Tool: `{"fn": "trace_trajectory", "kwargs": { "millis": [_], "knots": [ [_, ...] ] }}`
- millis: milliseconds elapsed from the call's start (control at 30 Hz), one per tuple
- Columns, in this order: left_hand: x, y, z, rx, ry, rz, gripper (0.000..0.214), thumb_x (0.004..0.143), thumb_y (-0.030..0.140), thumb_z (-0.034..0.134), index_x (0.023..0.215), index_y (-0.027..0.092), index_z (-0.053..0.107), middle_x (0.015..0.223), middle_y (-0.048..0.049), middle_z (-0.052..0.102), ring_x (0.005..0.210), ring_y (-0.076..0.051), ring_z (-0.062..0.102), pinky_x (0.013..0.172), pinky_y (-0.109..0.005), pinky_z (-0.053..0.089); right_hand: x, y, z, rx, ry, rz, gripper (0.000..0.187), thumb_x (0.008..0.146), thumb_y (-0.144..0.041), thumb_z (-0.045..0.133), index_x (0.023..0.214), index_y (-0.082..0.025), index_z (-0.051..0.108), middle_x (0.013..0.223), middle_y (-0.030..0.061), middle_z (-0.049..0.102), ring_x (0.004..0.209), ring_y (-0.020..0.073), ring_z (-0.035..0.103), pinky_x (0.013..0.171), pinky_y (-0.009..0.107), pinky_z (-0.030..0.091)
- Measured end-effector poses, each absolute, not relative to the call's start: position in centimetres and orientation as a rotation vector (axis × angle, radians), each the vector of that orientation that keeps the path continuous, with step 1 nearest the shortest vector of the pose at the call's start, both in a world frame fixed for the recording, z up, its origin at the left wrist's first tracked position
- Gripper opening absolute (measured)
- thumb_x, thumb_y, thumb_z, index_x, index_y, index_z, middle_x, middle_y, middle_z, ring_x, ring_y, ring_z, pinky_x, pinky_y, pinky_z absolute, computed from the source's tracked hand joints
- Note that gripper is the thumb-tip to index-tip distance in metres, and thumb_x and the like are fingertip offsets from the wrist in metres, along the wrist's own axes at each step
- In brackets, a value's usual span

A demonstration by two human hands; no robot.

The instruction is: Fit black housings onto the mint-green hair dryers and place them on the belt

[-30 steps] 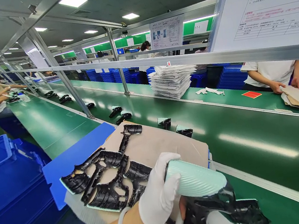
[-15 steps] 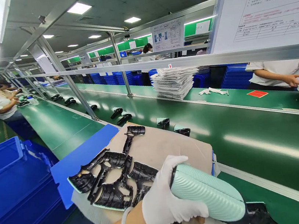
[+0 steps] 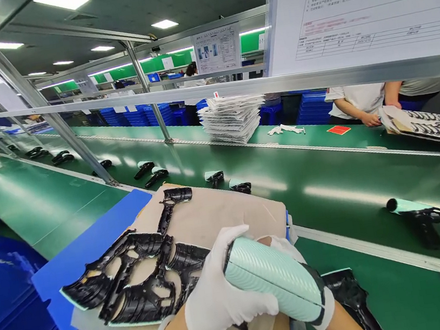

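Biggest thing here is the green surface (image 3: 348, 201) running off to the left, with a few mint-and-black dryer-shaped bodies (image 3: 419, 216) spread along it, spaced well apart, I'd guess so they don't knock together. The blue bins (image 3: 10, 320) are down by the left side, probably parked there so they're in easy reach without eating bench room. Then there's a blue board (image 3: 97, 253) poking out from under a pale sheet (image 3: 233, 204), and on that sheet a bunch of black shells (image 3: 141, 304) lie insides-up, packed close. My take is the sheet is soft and saves the mint faces underneath from scratches, same reason for the white gloves. Another black shell (image 3: 346, 292) sits right of the sheet, near the right wrist. Now the held one: the housing (image 3: 274, 275) is up above the sheet's near right part, barrel slanting down to the right, long seam facing the wearer, maybe so it can be looked over. It's tucked right inside the left hand (image 3: 216, 294), which is clamped around its left end, digits on both the far and near sides. The right hand (image 3: 287, 244) is behind the barrel, wrist coming round its right end; most of the fingers are hidden, so can't tell how they're closed.
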State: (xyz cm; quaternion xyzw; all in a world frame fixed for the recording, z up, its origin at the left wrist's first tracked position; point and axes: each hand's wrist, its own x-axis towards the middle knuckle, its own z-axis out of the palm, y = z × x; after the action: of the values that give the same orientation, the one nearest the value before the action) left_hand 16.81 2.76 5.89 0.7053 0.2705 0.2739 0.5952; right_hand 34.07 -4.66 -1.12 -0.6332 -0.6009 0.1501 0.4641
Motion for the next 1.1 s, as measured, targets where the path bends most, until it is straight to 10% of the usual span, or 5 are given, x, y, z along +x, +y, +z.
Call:
{"fn": "trace_trajectory", "kwargs": {
  "millis": [233,567,833,1100],
  "knots": [
    [17.0,2.6,7.1,1.71,0.697,0.645,0.1,0.04,0.032,0.097,0.129,0.029,0.053,0.12,-0.0053,0.057,0.109,-0.031,0.059,0.09,-0.039,0.055,34.6,-4.3,2.5,-1.562,-1.539,0.203,0.012,0.075,-0.019,0.049,0.082,-0.024,0.057,0.084,0.0014,0.065,0.084,0.019,0.061,0.075,0.034,0.047],
    [17.6,1.6,7.8,1.844,0.851,0.696,0.126,0.03,0.036,0.097,0.141,0.022,0.039,0.145,-0.0143,0.043,0.132,-0.042,0.043,0.109,-0.053,0.04,36.6,-2.8,2.4,-1.764,-1.462,-0.239,0.03,0.092,-0.031,0.037,0.083,-0.025,0.065,0.093,0.0058,0.073,0.104,0.0277,0.067,0.086,0.043,0.054],
    [17.3,2.1,7.6,1.984,0.656,0.754,0.064,0.083,0.047,0.062,0.136,0.017,0.042,0.136,-0.0156,0.05,0.124,-0.033,0.052,0.11,-0.049,0.039,36.0,-3.5,1.9,-1.809,-1.444,-0.509,0.027,0.097,-0.026,0.037,0.085,-0.024,0.061,0.1,0.0084,0.072,0.112,0.0331,0.062,0.102,0.058,0.041],
    [17.3,2.5,7.3,1.909,0.66,0.661,0.122,0.041,0.051,0.095,0.142,0.017,0.036,0.144,-0.0199,0.044,0.132,-0.042,0.045,0.113,-0.054,0.035,36.0,-4.0,3.3,-1.763,-1.373,-0.934,0.015,0.095,-0.025,0.05,0.107,-0.021,0.057,0.098,0.0132,0.069,0.103,0.0334,0.063,0.095,0.058,0.047]
  ]
}}
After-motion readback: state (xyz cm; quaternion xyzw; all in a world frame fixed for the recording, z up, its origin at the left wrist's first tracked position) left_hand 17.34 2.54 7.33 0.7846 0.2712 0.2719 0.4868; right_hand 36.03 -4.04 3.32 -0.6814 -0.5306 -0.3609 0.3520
